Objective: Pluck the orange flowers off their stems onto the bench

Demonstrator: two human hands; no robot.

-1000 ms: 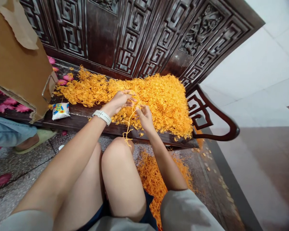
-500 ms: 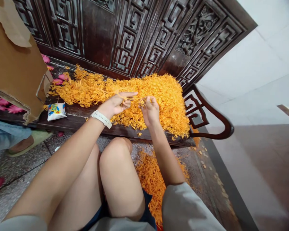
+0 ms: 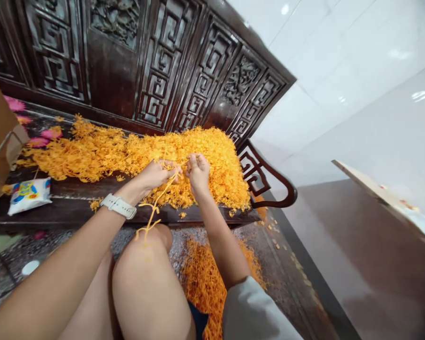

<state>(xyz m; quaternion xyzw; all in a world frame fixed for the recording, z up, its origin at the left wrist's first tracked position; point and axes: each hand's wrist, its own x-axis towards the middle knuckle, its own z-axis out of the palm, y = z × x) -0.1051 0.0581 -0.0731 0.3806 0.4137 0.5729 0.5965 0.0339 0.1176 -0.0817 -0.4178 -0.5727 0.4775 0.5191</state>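
Note:
A long heap of small yellow-orange pieces (image 3: 219, 156) covers the seat of a dark carved wooden bench (image 3: 71, 208). Over its front part, my left hand (image 3: 157, 174), with a white watch at the wrist, is closed on a thin yellow strand (image 3: 156, 205). The strand hangs down from the fingers, its branched end over my knee. Close to its right, my right hand (image 3: 198, 174) is pinched at the fingertips, near yellow bits between the two hands. What those fingertips grip is too small to make out.
A cardboard box (image 3: 0, 127) and a white packet (image 3: 30, 194) are on the bench at the left, near pink flowers (image 3: 38, 141). A darker orange heap (image 3: 205, 278) lies on the floor. The curved armrest (image 3: 286, 189) bounds the bench at the right.
The view has turned, shifting the bench and box left. A strand now hangs below my left hand, whose fingers were more outstretched before. My right hand stays pinched beside it.

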